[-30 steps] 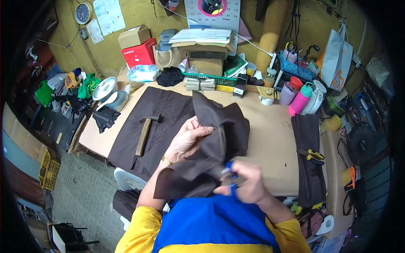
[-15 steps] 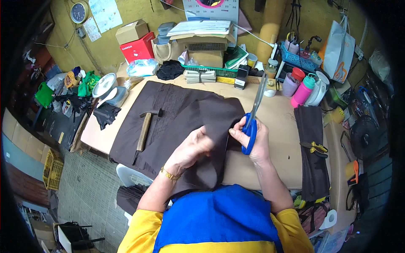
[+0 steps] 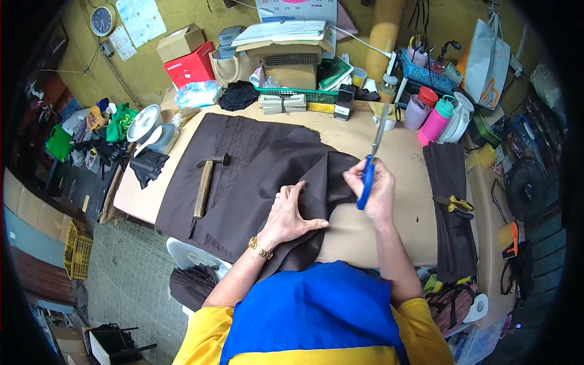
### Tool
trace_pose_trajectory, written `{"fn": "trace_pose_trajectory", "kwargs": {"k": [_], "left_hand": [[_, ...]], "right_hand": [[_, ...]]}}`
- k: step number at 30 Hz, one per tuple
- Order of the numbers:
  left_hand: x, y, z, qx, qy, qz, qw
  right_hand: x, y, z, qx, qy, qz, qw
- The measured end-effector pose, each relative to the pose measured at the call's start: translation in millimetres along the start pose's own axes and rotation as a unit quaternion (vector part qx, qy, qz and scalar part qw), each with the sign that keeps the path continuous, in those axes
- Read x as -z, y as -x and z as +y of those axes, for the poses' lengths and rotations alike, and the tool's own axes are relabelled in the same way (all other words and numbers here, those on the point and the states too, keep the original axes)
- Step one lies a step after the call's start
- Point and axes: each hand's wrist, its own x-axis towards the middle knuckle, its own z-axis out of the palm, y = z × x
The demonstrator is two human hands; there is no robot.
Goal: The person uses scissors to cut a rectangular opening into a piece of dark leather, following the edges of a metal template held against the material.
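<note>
Only the head view to go on here, so: the dark brown cloth [image 3: 261, 173] is laid across the left and middle of the table [image 3: 389, 243], with its near end hanging by the blue apron [image 3: 310, 304]. Spread out, sure, but not smoothed; ridges and folds are left toward its right side. How much has been cut can't really be told, and no blade is seen in the cloth right now. The left hand [image 3: 289, 219] is pressed palm-down on it, fingers spread and thumb stuck out to the side. The scissors [image 3: 366, 182] are gripped in the right hand [image 3: 376, 188], fingers wrapped around the blue handles, blades pointed up and away; those are pretty blurred, so whether they're parted can't be told. Whether the cloth's edge is touched by that hand can't be made out either. A hammer [image 3: 207, 182] is parked on the cloth's left part, and pliers [image 3: 456, 207] are left on a folded dark strip [image 3: 453, 249] at the right. Container-wise: a cardboard box [image 3: 295, 74] is held in the green basket [image 3: 322, 97] at the back, with papers [image 3: 283, 35] piled above it. The blue basket [image 3: 423, 75] is crammed with small stuff, mostly too tiny to identify. The contents of the red box [image 3: 190, 66] are hidden, same for the pink bottle [image 3: 433, 128]. A yellow crate [image 3: 78, 249] is stood on the floor, insides not readable.
</note>
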Motion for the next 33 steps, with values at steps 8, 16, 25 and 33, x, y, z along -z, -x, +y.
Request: {"fn": "trace_pose_trajectory", "kwargs": {"k": [8, 16, 25, 33], "left_hand": [[-25, -21, -18, 0.070, -0.103, -0.014, 0.992], [-37, -54, -3, 0.120, -0.130, 0.013, 0.984], [-38, -85, -47, 0.214, 0.132, -0.034, 0.967], [-23, -90, -2, 0.172, -0.058, -0.212, 0.960]], "right_hand": [[35, 14, 38, -0.093, -0.006, -0.009, 0.996], [16, 26, 63, -0.107, -0.038, -0.054, 0.992], [20, 29, 56, -0.125, -0.067, -0.028, 0.990], [6, 15, 100, -0.185, 0.086, -0.067, 0.977]]}}
